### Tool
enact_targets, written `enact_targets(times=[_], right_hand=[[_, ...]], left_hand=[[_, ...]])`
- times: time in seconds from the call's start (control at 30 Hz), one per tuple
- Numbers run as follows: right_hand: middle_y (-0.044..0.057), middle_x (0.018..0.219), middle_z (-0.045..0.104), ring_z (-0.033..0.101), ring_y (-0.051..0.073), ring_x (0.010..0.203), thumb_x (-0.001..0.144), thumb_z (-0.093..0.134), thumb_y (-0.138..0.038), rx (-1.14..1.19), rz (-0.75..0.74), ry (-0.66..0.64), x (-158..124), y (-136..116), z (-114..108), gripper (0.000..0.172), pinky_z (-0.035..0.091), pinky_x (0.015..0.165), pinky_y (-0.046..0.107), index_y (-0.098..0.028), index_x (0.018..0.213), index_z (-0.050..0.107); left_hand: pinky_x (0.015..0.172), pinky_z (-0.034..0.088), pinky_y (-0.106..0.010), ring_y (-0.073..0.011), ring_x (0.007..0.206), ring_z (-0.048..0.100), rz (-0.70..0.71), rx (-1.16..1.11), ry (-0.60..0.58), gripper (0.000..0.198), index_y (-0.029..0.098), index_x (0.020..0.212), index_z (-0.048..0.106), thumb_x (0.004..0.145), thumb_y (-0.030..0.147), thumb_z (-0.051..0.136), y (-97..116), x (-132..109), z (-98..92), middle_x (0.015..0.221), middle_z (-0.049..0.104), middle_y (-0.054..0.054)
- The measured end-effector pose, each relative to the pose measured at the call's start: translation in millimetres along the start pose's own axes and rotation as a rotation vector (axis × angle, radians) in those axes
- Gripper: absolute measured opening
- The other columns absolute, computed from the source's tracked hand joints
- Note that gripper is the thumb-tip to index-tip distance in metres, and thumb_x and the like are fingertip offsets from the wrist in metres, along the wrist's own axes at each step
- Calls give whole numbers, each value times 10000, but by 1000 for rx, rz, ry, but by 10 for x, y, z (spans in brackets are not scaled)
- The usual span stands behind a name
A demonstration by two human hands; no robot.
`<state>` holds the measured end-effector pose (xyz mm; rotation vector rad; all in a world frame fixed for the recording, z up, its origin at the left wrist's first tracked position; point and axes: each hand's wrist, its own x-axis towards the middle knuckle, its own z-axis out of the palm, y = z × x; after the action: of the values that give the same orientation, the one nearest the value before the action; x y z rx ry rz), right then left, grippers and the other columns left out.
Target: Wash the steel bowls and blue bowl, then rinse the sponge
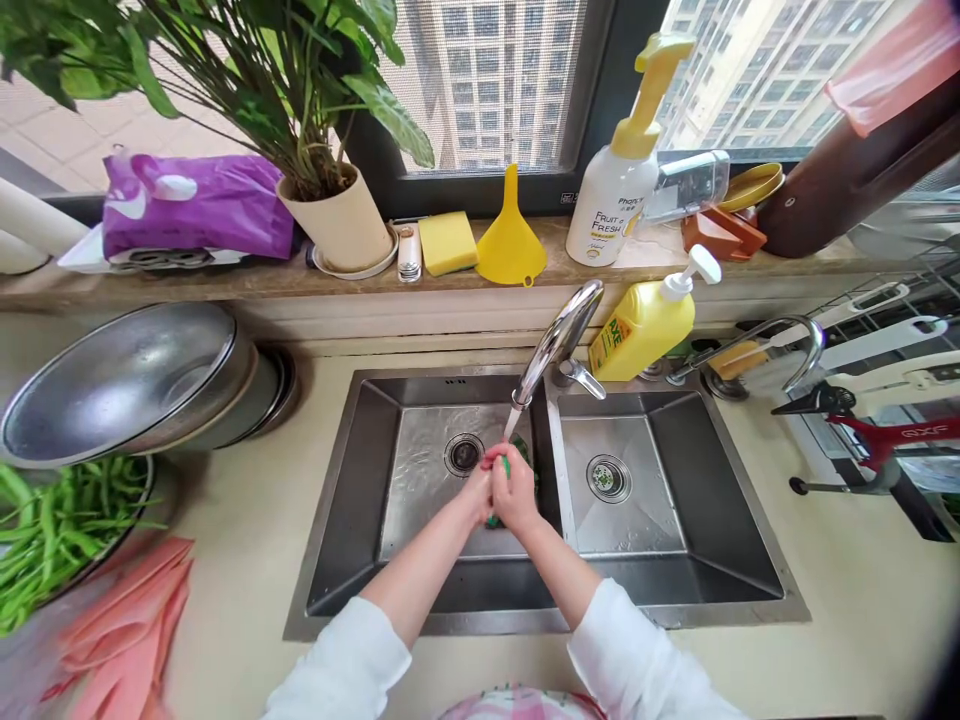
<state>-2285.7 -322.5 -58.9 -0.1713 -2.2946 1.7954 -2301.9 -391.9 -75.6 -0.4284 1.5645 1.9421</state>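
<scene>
Both hands are pressed together under the running tap (559, 340), over the left basin (420, 500) of a steel double sink. My left hand (478, 493) and my right hand (516, 493) have their fingers closed around each other. Bits of something green (493, 521) show between and below them; its kind is mostly hidden by the fingers. A thin stream of water falls from the spout onto the hands. Just beyond them lies the left drain (463, 455).
The right basin (622, 430) has green scraps in its drain. Behind stand a yellow detergent bottle (645, 325), a white pump bottle (611, 205), a yellow funnel (511, 245) and a sponge (448, 243). Left are metal bowls (127, 370), green peppers (67, 525) and pink gloves (135, 630). A rack (862, 320) stands right.
</scene>
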Motion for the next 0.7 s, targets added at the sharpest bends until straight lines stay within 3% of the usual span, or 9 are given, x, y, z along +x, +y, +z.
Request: enact_targets(times=[0.07, 0.17, 0.3, 0.43, 0.5, 0.57, 0.63, 0.7], right_hand=[[67, 909, 691, 635, 208, 883, 882, 402, -307, 26, 85, 21, -2, 77, -219, 247, 497, 832, 371, -223, 899, 633], [93, 1096, 682, 597, 243, 1079, 877, 460, -385, -49, 127, 79, -72, 202, -753, 275, 433, 970, 420, -229, 932, 680], [89, 1041, 705, 624, 270, 1005, 861, 492, -478, -231, 207, 91, -210, 230, -1483, 330, 448, 922, 434, -247, 966, 704], [88, 1033, 702, 624, 272, 988, 873, 454, -505, -335, 237, 132, 10, 111, -1911, 372, 451, 890, 417, -242, 1000, 685], [121, 1126, 665, 574, 299, 1093, 823, 526, -484, -387, 194, 217, 273, 63, -2004, 376, 414, 956, 451, -212, 1042, 664], [171, 1223, 602, 490, 342, 1201, 729, 636, -438, -396, 190, 302, 523, 40, -1963, 422, 370, 1006, 498, -177, 1061, 648], [189, 1207, 598, 493, 348, 1191, 694, 675, -391, -299, 261, 276, 676, 45, -1726, 398, 398, 981, 509, -172, 1025, 651], [151, 1056, 665, 602, 296, 1026, 744, 644, -374, -156, 354, 120, 721, 80, -1300, 290, 488, 869, 460, -192, 968, 666]], left_hand=[[627, 517, -281, -183, 693, 649, -49, -23, 1, 340, 197, 855, 594, 838, 534, 564, -38, -91, 18, 655, 621, -9], [675, 514, -287, -184, 765, 665, -95, -67, -77, 440, 204, 998, 581, 732, 533, 703, -79, -282, -45, 825, 681, -38], [697, 477, -234, -157, 802, 640, -21, 16, -187, 489, 200, 1005, 594, 612, 362, 837, -50, -444, -105, 912, 669, -28], [736, 478, -256, -182, 860, 627, 63, 31, -264, 467, 193, 989, 626, 589, 311, 836, 175, -272, 108, 935, 665, -35], [783, 481, -284, -197, 893, 626, 109, 5, -193, 488, 198, 988, 627, 560, 291, 843, 340, -65, 251, 954, 672, -34], [804, 469, -293, -189, 883, 623, 126, -6, -52, 453, 196, 962, 625, 569, 284, 832, 483, 167, 342, 908, 678, -22], [760, 462, -288, -175, 802, 616, 106, -6, 50, 341, 186, 886, 629, 614, 297, 802, 561, 368, 352, 777, 664, -4], [687, 454, -280, -163, 695, 597, 71, -7, 92, 250, 177, 798, 637, 636, 302, 780, 554, 504, 294, 653, 631, 12]])
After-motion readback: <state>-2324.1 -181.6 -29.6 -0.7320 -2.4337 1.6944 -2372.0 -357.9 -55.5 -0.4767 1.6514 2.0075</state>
